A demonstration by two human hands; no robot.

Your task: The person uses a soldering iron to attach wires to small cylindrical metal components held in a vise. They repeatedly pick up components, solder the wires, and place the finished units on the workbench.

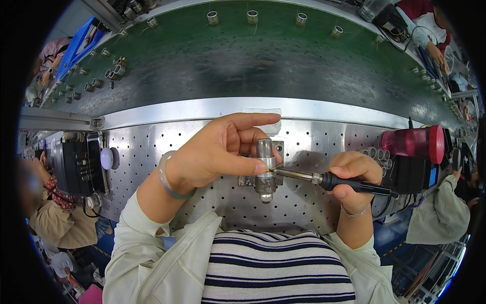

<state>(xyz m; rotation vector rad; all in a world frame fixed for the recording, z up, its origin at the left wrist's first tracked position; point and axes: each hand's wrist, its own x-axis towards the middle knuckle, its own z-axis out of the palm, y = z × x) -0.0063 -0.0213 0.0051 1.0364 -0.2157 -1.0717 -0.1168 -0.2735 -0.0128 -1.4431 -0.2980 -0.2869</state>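
Note:
In the middle stands a grey metal cylinder (264, 148) with a shiny metal ring (270, 161) round it and a rounded lower end. My left hand (215, 152) grips the ring, thumb pressed on its near side and index finger stretched out above. A soldering iron (331, 181) with a black handle lies in my right hand (358, 171), the fingers wrapped round it. Its tip meets the side of the ring, close to my left thumb. A dark metal fixture block (246, 180) sits behind the cylinder, partly hidden by it and my left hand.
Several metal rings ride on a green conveyor belt (243, 61) beyond the perforated metal worktop (147, 144). At right are a red cylindrical holder (415, 144) and standing rings (380, 153). A black device (78, 164) stands at left. Other people work at both sides.

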